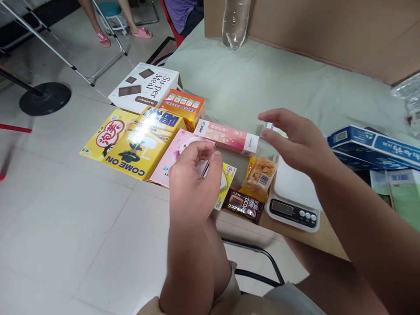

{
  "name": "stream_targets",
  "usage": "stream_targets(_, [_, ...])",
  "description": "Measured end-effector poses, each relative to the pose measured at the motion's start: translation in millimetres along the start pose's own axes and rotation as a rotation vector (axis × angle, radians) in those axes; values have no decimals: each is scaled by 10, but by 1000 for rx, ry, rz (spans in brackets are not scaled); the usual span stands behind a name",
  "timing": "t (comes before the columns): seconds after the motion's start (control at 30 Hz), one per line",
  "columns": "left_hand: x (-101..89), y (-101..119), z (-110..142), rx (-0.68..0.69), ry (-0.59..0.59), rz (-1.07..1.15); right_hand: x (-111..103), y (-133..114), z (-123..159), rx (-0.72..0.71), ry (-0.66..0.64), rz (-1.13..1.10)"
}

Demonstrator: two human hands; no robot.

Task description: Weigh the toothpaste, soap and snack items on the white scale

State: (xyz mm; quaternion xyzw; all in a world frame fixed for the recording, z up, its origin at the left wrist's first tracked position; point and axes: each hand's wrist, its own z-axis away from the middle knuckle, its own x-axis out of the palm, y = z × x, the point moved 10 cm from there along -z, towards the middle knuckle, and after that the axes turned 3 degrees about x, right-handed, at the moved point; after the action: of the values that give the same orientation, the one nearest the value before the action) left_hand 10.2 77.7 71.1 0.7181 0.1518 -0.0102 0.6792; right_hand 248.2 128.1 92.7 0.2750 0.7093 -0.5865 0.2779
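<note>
My left hand (195, 179) is over the pink box (167, 159) and the yellow-green box (229, 177) beside it. Its fingers curl loosely toward the thumb, and a gap shows between them with no held thing visible. To the right, my right hand (293, 138) is raised above the white kitchen scale (297, 183), thumb and fingers apart. A small green-and-white box (274, 128) shows between its fingertips, apparently on the table behind. Between my hands are a pink-and-white carton (228, 136), a yellow snack pack (260, 175) and a brown cocoa snack pack (243, 205).
On the left stand yellow boxes (141, 146), an orange pack (184, 105) and a white meal box (144, 87). Blue boxes (370, 146) lie at the right. A clear bottle (235, 22) stands before the cardboard wall (328, 35). Another person's legs (127, 17) show beyond.
</note>
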Motion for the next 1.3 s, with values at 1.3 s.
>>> stream_targets(1.3, [3570,625,2277,327,-1124,-20,-1857,2055,3230,695,713,84])
